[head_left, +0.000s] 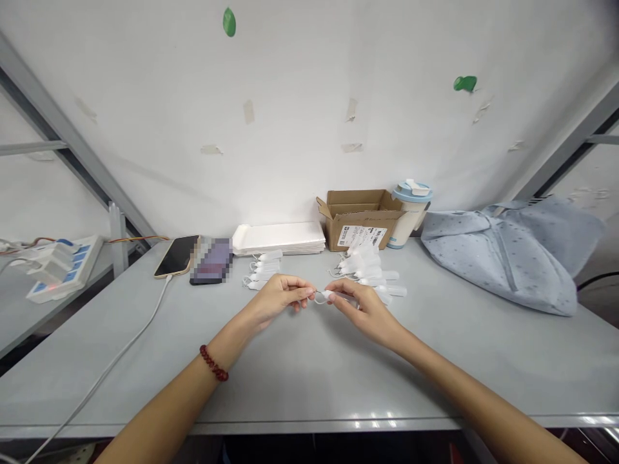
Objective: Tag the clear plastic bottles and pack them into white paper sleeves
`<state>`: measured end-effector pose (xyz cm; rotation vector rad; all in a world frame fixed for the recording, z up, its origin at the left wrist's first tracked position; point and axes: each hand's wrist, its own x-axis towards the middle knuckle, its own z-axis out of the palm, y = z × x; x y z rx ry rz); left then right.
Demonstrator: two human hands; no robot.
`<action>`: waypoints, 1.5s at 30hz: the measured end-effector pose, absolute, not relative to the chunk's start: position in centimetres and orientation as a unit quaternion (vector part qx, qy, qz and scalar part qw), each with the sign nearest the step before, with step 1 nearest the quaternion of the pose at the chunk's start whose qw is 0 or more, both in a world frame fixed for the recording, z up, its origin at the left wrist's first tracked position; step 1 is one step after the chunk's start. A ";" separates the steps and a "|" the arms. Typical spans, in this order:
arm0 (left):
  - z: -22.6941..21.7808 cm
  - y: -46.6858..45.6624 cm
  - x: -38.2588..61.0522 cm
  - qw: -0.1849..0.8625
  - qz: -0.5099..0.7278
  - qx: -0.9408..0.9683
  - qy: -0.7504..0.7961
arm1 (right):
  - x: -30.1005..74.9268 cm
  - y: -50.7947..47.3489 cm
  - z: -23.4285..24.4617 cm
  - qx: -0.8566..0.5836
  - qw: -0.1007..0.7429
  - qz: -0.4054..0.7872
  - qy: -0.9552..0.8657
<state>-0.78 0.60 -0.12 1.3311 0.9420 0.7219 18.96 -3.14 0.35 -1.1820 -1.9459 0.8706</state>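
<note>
Above the middle of the table my right hand [363, 308] grips a small white needle-tip bottle [327, 295], its nozzle pointing left and most of its body behind my fingers. My left hand [284, 298] is closed in a pinch at the thin dark tip of that nozzle. A thin white loop curves between the two hands. Just behind my right hand lies a loose heap of similar translucent bottles [362, 261]. Beyond my left hand, several more bottles [265, 265] rest side by side in a row.
At the back stand a stack of white envelopes [280, 238], an open cardboard box [333, 225] and a lidded cup [409, 216]. Two phones [178, 256] lie left, one with a white cable [130, 345]. A power strip [72, 270] is far left; grey-blue cloth [498, 258] lies right.
</note>
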 end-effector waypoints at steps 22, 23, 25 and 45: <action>-0.7 0.4 -0.5 0.565 0.286 0.648 0.423 | 18.7 -3.0 -0.9 -0.450 0.338 0.292 -0.773; -0.9 0.4 -0.6 0.562 0.284 0.652 0.422 | 18.7 -3.0 -1.0 -0.450 0.336 0.293 -0.774; -1.1 0.4 -0.6 0.558 0.283 0.656 0.423 | 18.7 -3.0 -1.2 -0.450 0.334 0.294 -0.774; -0.8 0.3 -0.3 0.576 0.284 0.648 0.409 | 18.8 -2.9 -1.2 -0.443 0.332 0.308 -0.774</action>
